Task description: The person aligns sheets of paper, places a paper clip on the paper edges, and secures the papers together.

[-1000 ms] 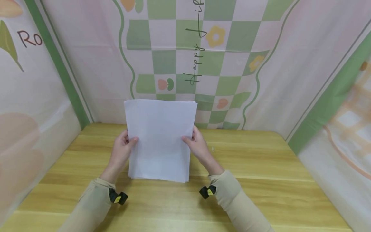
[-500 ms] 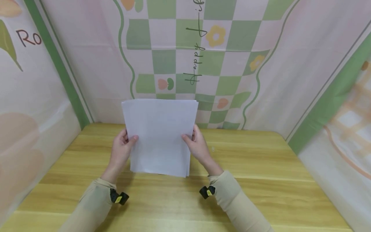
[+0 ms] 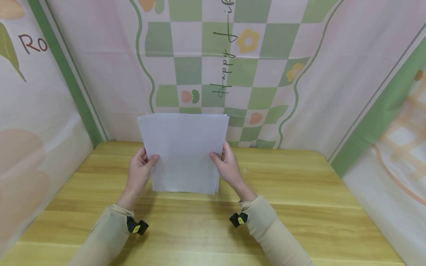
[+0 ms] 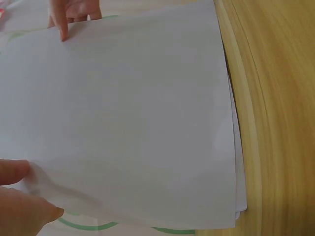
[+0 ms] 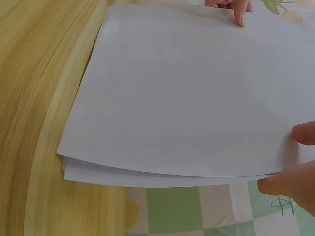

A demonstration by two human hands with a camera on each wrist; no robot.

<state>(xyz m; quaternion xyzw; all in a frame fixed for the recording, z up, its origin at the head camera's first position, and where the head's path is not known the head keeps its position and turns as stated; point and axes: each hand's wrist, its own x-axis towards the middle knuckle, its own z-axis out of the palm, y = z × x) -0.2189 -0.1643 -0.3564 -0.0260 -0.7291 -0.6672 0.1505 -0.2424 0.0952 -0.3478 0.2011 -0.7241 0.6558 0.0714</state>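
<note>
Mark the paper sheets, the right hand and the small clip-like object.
Paper sheets [image 3: 184, 153]: head view, front sheet's middle.
Right hand [image 3: 229, 167]: head view, the hand's middle.
Small clip-like object [image 3: 244, 171]: head view, its middle.

The stack of sheets [image 3: 184, 153] is pretty clearly white paper, smooth and matt with a dull, even face, and the tabletop [image 3: 193, 231] looks like wood or a wood-grain laminate (can't tell which), smooth with a soft satin sheen where it catches light. The printed backdrop [image 3: 279, 40] reads as thin cloth, lightly creased and mostly matt, while the sleeves [image 3: 100, 232] are soft-looking matt fabric, the black wrist units [image 3: 137, 226] look like plastic, and that tiny pale bit [image 3: 244, 171] on the wood is honestly too small to call.
</note>
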